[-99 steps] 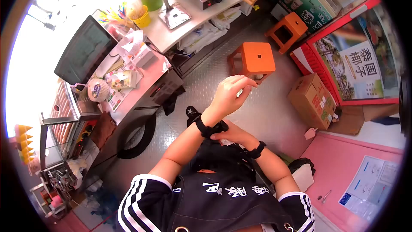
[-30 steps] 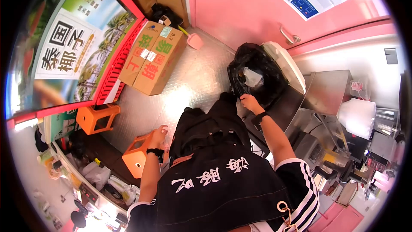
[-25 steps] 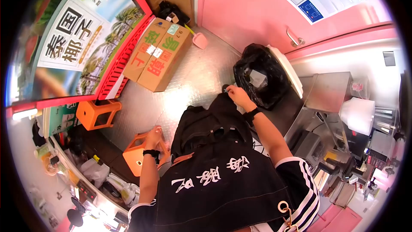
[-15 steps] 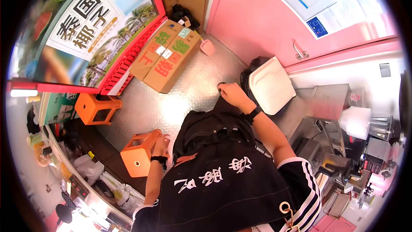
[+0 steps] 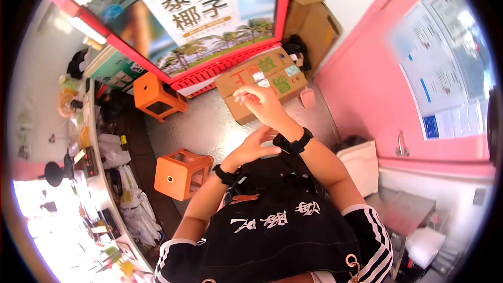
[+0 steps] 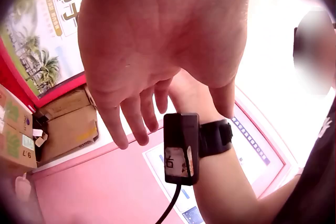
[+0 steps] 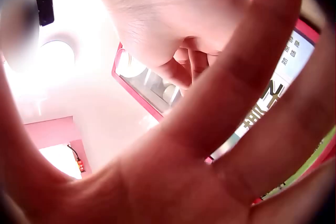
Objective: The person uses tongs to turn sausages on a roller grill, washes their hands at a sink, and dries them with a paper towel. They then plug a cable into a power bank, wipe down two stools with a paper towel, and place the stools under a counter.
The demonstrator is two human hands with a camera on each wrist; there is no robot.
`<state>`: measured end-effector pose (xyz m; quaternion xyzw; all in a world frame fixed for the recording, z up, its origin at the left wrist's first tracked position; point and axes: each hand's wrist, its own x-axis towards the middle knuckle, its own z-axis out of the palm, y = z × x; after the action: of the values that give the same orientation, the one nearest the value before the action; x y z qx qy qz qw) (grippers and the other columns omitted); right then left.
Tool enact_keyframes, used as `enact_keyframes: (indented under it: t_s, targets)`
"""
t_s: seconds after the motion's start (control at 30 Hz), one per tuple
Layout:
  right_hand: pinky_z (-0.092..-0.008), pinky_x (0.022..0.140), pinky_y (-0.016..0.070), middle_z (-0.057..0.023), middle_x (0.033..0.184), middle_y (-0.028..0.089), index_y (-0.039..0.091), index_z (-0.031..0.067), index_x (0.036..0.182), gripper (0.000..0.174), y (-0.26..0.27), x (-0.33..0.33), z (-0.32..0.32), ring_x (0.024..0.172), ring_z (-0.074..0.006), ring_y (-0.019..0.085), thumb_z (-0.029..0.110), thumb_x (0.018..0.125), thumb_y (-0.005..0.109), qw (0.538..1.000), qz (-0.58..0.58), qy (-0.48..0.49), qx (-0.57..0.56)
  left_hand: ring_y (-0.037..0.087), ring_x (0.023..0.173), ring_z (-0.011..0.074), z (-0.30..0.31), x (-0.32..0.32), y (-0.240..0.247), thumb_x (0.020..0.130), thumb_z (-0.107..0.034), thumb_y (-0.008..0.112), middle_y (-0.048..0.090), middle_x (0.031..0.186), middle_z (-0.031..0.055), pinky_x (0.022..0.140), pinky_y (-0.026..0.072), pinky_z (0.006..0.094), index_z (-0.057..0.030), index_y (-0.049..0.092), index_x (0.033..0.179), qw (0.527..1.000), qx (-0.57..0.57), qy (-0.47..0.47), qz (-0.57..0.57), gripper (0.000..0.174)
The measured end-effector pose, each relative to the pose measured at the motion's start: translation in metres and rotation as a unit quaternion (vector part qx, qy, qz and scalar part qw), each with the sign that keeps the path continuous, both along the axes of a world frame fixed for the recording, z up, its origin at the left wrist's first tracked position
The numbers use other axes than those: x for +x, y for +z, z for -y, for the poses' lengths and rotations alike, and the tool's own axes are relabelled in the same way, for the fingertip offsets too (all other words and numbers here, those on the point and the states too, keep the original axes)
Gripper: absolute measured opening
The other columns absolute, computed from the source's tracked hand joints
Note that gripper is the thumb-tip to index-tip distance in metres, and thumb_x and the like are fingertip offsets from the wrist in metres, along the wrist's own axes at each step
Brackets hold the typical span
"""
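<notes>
Both bare hands are raised over the black apron [image 5: 283, 230]. My left hand [image 5: 252, 149] reaches towards the right wrist. Its fingers are extended and slightly bent beside the small black camera [image 6: 178, 166] strapped there, as the left wrist view shows. In the right wrist view the left hand's fingers [image 7: 231, 71] spread large across the lens. My right hand [image 5: 262, 105] extends farther forward, palm turned inward, fingers loosely curled. Nothing shows in its grasp. A black band [image 5: 303, 140] circles the right wrist, another [image 5: 225, 175] the left.
An orange stool [image 5: 173, 178] stands at left, another [image 5: 152, 94] behind it. A cardboard box [image 5: 241, 107] lies before the red-framed display fridge [image 5: 230, 68]. At right are a pink door [image 5: 367, 89] and a bin with a pale lid [image 5: 361, 165]. A counter [image 5: 99, 178] runs along the left.
The view has turned from the counter to the bin, then back towards the fridge. The bin's lid came down over its black bag. Both hands have come up together in front of the body.
</notes>
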<state>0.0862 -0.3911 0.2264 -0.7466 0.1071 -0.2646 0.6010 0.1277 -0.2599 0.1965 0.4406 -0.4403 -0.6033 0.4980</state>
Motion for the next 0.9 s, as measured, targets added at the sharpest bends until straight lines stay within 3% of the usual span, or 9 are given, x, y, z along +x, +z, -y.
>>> enact_keyframes:
  t_s: [0.1,0.13,0.23,0.4,0.47,0.57,0.6,0.73,0.9]
  targets:
    - [-0.0241,0.07,0.049,-0.0076,0.085,0.066,0.062,-0.0003,0.098,0.014,0.02,0.023,0.015,0.081,-0.0131,0.063,0.004,0.089,0.053,0.999,0.008,-0.019,0.035,0.052,0.108,0.014,0.027,-0.011,0.005,0.082,0.003,0.064,0.057,0.116,0.0059,0.095,0.0436,0.0312,0.0036,0.049,0.123,0.995,0.008,0.077,-0.06,0.044]
    - [-0.0242,0.068,0.0485,-0.0069,0.083,0.066,0.063,0.0012,0.097,0.013,0.015,0.028,0.027,0.08,-0.0127,0.064,0.004,0.09,0.053,0.997,0.015,-0.039,-0.059,0.053,0.105,0.0129,0.032,-0.008,0.002,0.082,0.002,0.065,0.057,0.116,0.0057,0.093,0.0442,0.0299,0.0043,0.05,0.122,0.992,0.033,0.079,-0.09,0.043]
    - [-0.0249,0.05,0.0435,-0.0052,0.075,0.065,0.064,0.0066,0.091,0.008,-0.011,0.042,0.048,0.062,-0.0125,0.061,0.008,0.086,0.058,0.992,0.034,-0.038,-0.118,0.053,0.095,0.0083,0.044,-0.007,0.0,0.083,-0.01,0.068,0.062,0.103,0.0032,0.085,0.0453,0.0271,0.003,0.056,0.115,0.989,0.031,0.121,0.077,0.036]
    - [-0.0266,0.057,0.0451,-0.0072,0.076,0.064,0.062,0.0032,0.092,0.01,-0.048,0.051,0.052,0.062,-0.0145,0.059,0.004,0.086,0.054,0.984,-0.091,0.136,-0.069,0.058,0.09,0.0144,0.052,-0.009,-0.033,0.079,-0.014,0.07,0.065,0.098,0.0096,0.081,0.0463,0.0288,0.0012,0.055,0.116,0.968,0.041,0.234,0.082,0.043]
    - [-0.031,0.059,0.0471,-0.0095,0.074,0.064,0.062,0.0036,0.091,0.011,-0.065,0.049,0.053,0.064,-0.0207,0.062,0.005,0.084,0.054,0.973,-0.11,0.192,-0.072,0.061,0.099,0.0266,0.038,-0.001,-0.041,0.081,-0.016,0.064,0.063,0.107,0.0134,0.083,0.0481,0.0362,-0.0026,0.05,0.122,0.949,0.101,0.231,0.19,0.045]
    - [-0.0387,0.059,0.0475,-0.0156,0.072,0.063,0.064,0.0073,0.09,0.013,-0.108,0.04,0.062,0.067,-0.0321,0.062,0.008,0.081,0.055,0.938,-0.113,0.252,-0.211,0.06,0.098,0.0342,-0.011,0.004,-0.06,0.082,-0.021,0.061,0.063,0.106,0.0155,0.084,0.0476,0.0432,-0.0064,0.052,0.12,0.84,0.162,0.273,0.44,0.042]
    - [-0.0409,0.06,0.0475,-0.0166,0.073,0.063,0.065,0.0085,0.09,0.013,-0.115,0.033,0.065,0.069,-0.0335,0.062,0.01,0.081,0.055,0.908,-0.192,0.284,-0.242,0.06,0.097,0.035,-0.034,0.004,-0.076,0.082,-0.023,0.061,0.064,0.105,0.0157,0.083,0.0474,0.0446,-0.0077,0.053,0.119,0.798,0.19,0.29,0.492,0.041]
    - [-0.0398,0.062,0.0484,-0.0167,0.074,0.064,0.065,0.0055,0.094,0.02,-0.174,0.013,0.072,0.071,-0.0326,0.063,0.011,0.077,0.056,0.846,-0.269,0.387,-0.248,0.061,0.094,0.0345,-0.135,-0.001,-0.118,0.084,-0.029,0.06,0.065,0.099,0.0168,0.081,0.0483,0.0444,-0.0101,0.054,0.118,0.77,0.342,0.375,0.388,0.039]
    - [-0.0406,0.065,0.0486,-0.0153,0.076,0.065,0.066,0.0078,0.095,0.021,-0.207,0.033,0.039,0.074,-0.0315,0.063,0.011,0.077,0.054,0.771,-0.346,0.437,-0.309,0.061,0.096,0.0344,-0.256,-0.02,-0.17,0.082,-0.035,0.061,0.065,0.099,0.0173,0.083,0.0481,0.0442,-0.0103,0.059,0.113,0.713,0.519,0.301,0.363,0.04]
